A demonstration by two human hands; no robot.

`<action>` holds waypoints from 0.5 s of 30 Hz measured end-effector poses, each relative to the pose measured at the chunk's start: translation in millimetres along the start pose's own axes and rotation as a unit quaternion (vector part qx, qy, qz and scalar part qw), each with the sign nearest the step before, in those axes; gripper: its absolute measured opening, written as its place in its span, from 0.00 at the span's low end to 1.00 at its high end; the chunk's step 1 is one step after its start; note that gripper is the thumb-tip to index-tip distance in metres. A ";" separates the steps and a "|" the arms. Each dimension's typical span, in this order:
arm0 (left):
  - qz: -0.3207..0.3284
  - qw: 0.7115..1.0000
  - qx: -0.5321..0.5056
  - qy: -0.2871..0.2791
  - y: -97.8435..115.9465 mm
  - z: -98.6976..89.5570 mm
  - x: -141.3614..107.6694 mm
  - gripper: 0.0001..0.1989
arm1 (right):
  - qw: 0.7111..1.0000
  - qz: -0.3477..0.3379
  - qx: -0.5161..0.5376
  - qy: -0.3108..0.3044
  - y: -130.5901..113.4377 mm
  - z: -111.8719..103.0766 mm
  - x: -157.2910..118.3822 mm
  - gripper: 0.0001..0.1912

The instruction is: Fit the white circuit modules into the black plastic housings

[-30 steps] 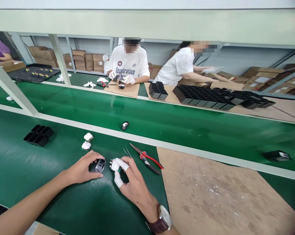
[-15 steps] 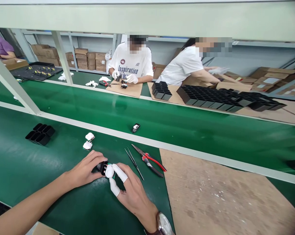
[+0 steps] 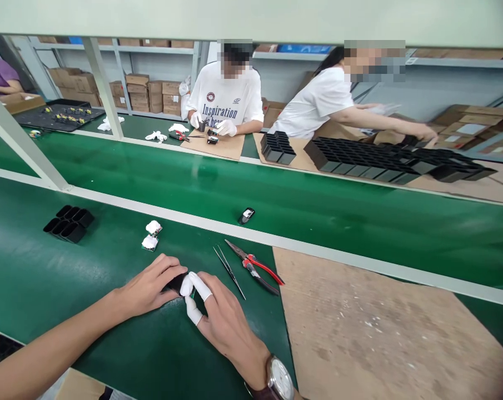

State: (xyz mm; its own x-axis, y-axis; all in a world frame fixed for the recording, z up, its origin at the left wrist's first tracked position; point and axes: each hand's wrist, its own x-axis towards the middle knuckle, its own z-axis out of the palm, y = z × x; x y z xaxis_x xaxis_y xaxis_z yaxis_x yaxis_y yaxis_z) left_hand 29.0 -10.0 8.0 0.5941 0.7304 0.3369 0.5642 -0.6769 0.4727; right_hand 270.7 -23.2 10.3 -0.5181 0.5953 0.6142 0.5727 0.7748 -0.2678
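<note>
My left hand (image 3: 157,283) is closed round a small black case (image 3: 175,283), low on the green bench. White covers on two fingers mark my right hand (image 3: 212,311), which pinches a circuit board with a white blob (image 3: 187,285) at the mouth of the case. Part of the board's green edge shows under the blob; the rest is hidden by the case and fingers. Beyond my hands lie two more boards with white blobs (image 3: 150,241). To the right are tweezers (image 3: 229,273) and red-and-black pliers (image 3: 255,268).
Several black cases (image 3: 69,224) stand at the left. A cardboard sheet (image 3: 384,328) covers the right of the bench. Past a pale rail (image 3: 184,223), a filled case (image 3: 247,215) lies on the green belt (image 3: 172,180). Two people in white shirts work opposite, beside rows of black cases (image 3: 359,158).
The white-blobbed board has moved left, closer against the black case in my left hand. The filled case on the belt has shifted right. One person opposite has stretched an arm over the black cases.
</note>
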 end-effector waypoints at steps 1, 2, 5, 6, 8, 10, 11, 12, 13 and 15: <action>0.001 1.000 -0.002 0.001 0.3 0.4 0.0 0.23 | 1.000 -0.004 -0.004 -0.001 0.8 0.2 -0.8 0.23; 0.000 1.000 -0.005 0.002 0.5 0.8 0.1 0.24 | 1.000 -0.008 -0.007 -0.002 1.9 0.3 -1.7 0.22; -0.012 0.999 -0.029 0.012 1.0 1.1 0.6 0.24 | 1.000 -0.017 0.003 0.010 6.2 0.9 -5.0 0.18; -0.019 0.999 -0.042 0.012 1.3 1.0 0.9 0.25 | 1.000 -0.018 0.014 0.016 7.4 1.2 -5.8 0.16; -0.030 0.997 -0.070 0.006 2.1 1.0 1.7 0.25 | 0.999 -0.016 0.037 0.023 8.7 1.8 -6.0 0.09; -0.035 0.995 -0.091 -0.002 2.7 1.9 2.6 0.24 | 0.998 -0.008 0.056 0.016 8.3 2.3 -4.3 0.03; -0.036 0.995 -0.097 -0.004 3.0 2.7 3.0 0.24 | 0.998 -0.005 0.063 0.010 7.6 2.6 -2.8 0.04; -0.036 0.994 -0.101 -0.004 3.1 3.5 3.4 0.24 | 0.998 -0.002 0.069 0.003 6.8 2.8 -1.2 0.05; -0.037 0.994 -0.102 -0.004 3.3 4.3 3.8 0.24 | 0.997 0.001 0.072 -0.003 6.0 2.9 0.5 0.05; -0.041 0.994 -0.104 -0.002 3.5 5.2 4.3 0.23 | 0.997 0.007 0.079 -0.008 5.3 3.0 3.0 0.05</action>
State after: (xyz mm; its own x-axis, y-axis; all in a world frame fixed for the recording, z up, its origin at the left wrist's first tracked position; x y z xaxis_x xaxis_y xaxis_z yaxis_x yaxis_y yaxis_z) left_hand 36.5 -9.7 6.9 0.5540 0.7817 0.2864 0.4809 -0.5813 0.6564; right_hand 270.3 -16.7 8.5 -0.5219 0.6079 0.5984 0.4723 0.7901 -0.3908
